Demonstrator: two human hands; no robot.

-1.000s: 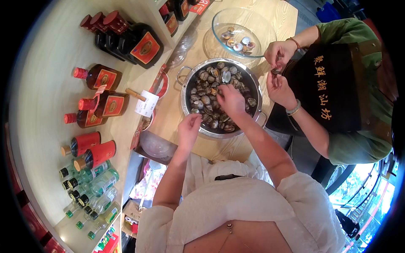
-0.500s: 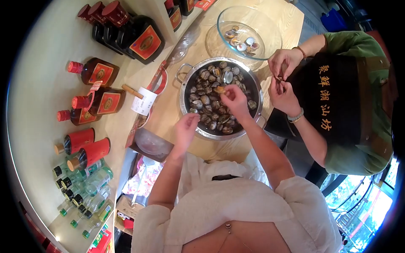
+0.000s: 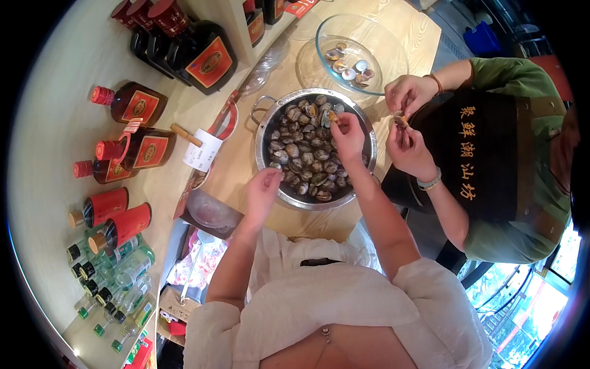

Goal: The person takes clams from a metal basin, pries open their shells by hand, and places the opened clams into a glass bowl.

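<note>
A metal basin [image 3: 373,161] with side handles holds many dark, ribbed clams [image 3: 305,147]. Over its right part, my right hand [image 3: 350,142] is closed in a pinch around a clam [image 3: 332,116] whose orange flesh shows at the fingertips. A few opened shells lie beside those fingers. At the lower left rim, my left hand [image 3: 264,192] has thumb and fingers pressed together; whatever is between them is too small to name. Beyond the basin stands a glass bowl [image 3: 319,56] with several opened clam shells [image 3: 348,74] in it.
To the right, a co-worker in a black apron [image 3: 491,154] holds a small clam between both hands [image 3: 410,147]. Shelves at left carry dark bottles [image 3: 142,104] and clear bottles [image 3: 132,267]. A paper slip [image 3: 203,150] and a dark tray [image 3: 212,212] sit left of the basin.
My right hand has moved with its clam towards the basin's upper right, away from my left hand. My left hand stays near the lower left rim. The whole view has shifted slightly.
</note>
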